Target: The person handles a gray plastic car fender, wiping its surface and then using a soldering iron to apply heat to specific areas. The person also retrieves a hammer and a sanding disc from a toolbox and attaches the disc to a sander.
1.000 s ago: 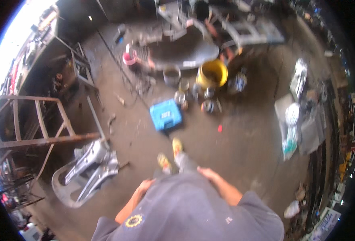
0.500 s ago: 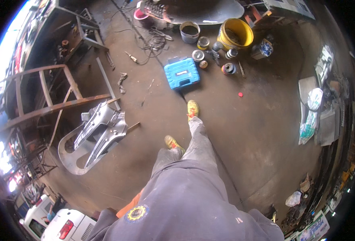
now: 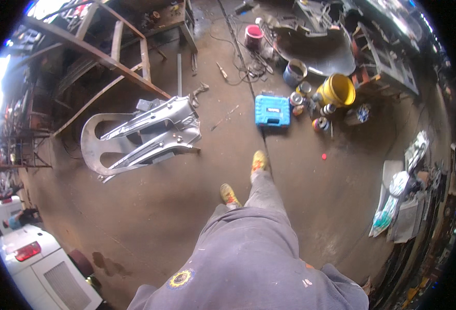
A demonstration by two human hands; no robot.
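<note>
hands out of sight; closed blue tool case [image 3: 272,110] lies flat on floor [image 3: 186,206].

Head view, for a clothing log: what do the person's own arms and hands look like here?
Neither hand nor forearm shows in the head view. What shows is a grey top with a round yellow cog-shaped badge and small white marks, grey trousers and yellow shoes.
</note>
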